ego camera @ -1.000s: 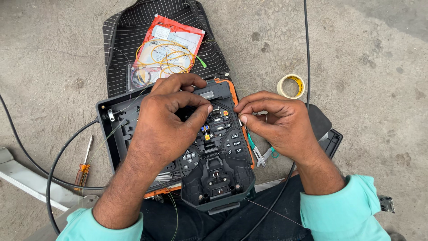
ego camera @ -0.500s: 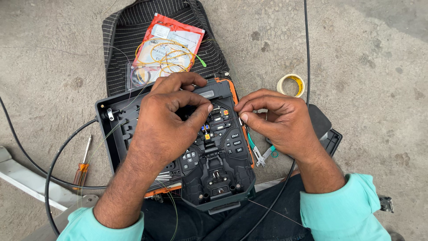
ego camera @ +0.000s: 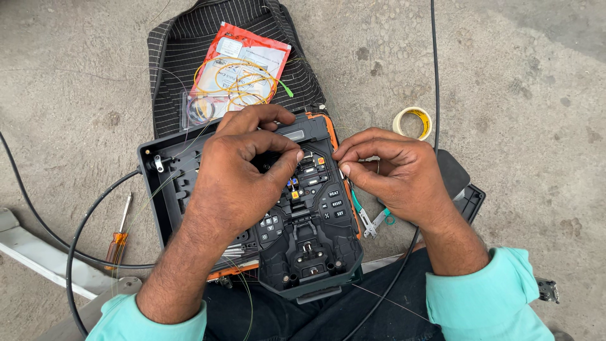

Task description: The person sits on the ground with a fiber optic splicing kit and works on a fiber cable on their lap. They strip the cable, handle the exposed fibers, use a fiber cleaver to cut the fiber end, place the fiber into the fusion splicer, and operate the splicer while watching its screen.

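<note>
The person's left hand lies over the middle of a black box-shaped fibre splicing machine with orange edging, thumb and forefinger closed together at its small central clamps, apparently pinching a hair-thin fibre that is too fine to make out there. The right hand sits at the machine's right edge, fingertips pressed together, seemingly on the same thin strand. Compared with the frames a moment earlier, both hands sit almost exactly where they were; only the fingertips have shifted slightly, so the fine seating at the clamps appears unfinished. The machine rests on the person's lap over a dark open tray. Behind it lie a red-and-clear packet of yellow coiled fibre, and a yellow tape roll on the concrete.
</note>
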